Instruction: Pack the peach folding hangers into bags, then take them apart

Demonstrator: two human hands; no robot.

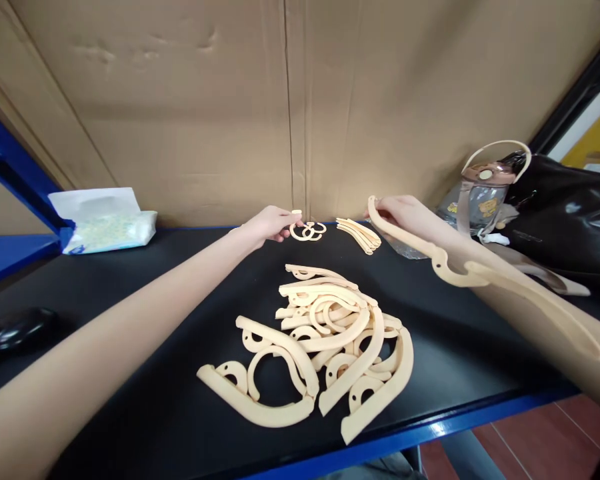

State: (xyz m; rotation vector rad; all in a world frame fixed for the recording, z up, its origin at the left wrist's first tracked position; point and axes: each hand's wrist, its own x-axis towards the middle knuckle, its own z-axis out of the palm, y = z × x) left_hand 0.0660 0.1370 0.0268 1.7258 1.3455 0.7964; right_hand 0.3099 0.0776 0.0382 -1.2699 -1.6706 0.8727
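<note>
My left hand (275, 225) pinches a small cream hook (294, 232) at the back of the black table, beside a few more loose hooks (316, 231). At the right, my right hand (397, 210) is closed on the end of a long cream hanger piece (460, 275), which stretches back over my forearm. Between the hands lies a small stack of slim curved cream arms (360, 235). A heap of folded cream hangers (330, 320) covers the middle and front of the table, several with round hooks tucked inside.
A tissue pack (113, 230) lies at the back left and a black object (20, 328) at the left edge. A clear bottle (483, 197) and a black bag (575, 213) are at the right. Cardboard (205, 120) stands behind the black table (180, 360).
</note>
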